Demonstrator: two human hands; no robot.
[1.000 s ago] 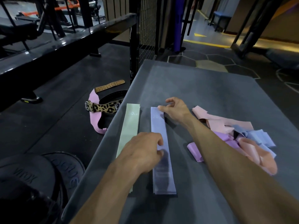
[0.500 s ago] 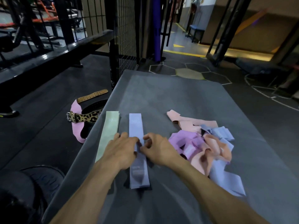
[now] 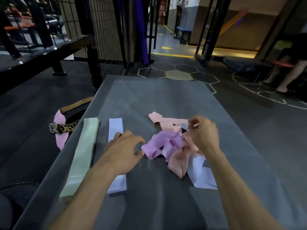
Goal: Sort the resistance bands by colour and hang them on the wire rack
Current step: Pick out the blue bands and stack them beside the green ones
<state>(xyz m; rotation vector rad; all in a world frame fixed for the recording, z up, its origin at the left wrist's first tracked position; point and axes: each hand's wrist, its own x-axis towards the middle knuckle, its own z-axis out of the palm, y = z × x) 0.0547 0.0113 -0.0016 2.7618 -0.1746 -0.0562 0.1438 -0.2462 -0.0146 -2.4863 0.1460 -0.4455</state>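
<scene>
No text, label, brand or number can be read. Faint, blurred print is seen on the far end of the blue band (image 3: 116, 130) beyond the left hand (image 3: 123, 151), but not legibly.

One view only is given, taken from a head-worn camera looking forward and steeply down along a grey table (image 3: 166, 100). The near table edge is cut off at the bottom; both forearms enter from below. Gym floor and wire mesh panel (image 3: 104, 27) are seen far beyond, wide-angle distorted.
</scene>
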